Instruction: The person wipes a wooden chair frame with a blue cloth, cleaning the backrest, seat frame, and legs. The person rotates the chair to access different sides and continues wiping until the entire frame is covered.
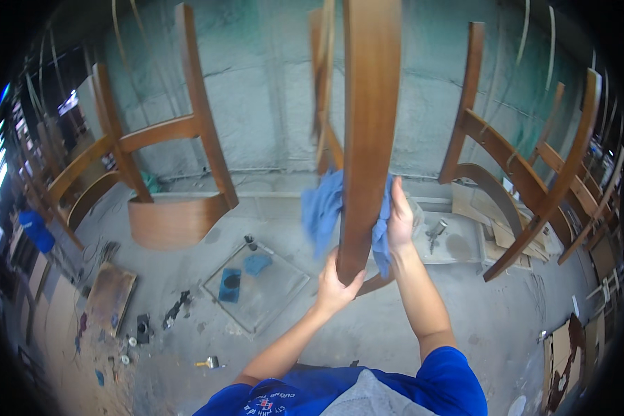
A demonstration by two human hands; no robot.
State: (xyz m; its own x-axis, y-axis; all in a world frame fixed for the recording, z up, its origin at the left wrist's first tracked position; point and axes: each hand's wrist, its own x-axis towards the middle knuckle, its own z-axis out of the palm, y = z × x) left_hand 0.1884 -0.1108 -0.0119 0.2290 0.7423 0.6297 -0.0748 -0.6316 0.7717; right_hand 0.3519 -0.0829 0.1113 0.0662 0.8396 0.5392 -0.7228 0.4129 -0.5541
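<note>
Greenish wall (270, 104) stood at twelve o'clock; left hand (338, 291) fingers gripped a wooden post (371, 125), right hand (401, 223) fingers held blue cloth (324, 204) against it

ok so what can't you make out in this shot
Head view: wooden post, top cut off by the upper edge.
Head view: blue cloth, middle hidden behind the post, left part blurred.
Head view: right hand, most fingers hidden by post and cloth.
</note>
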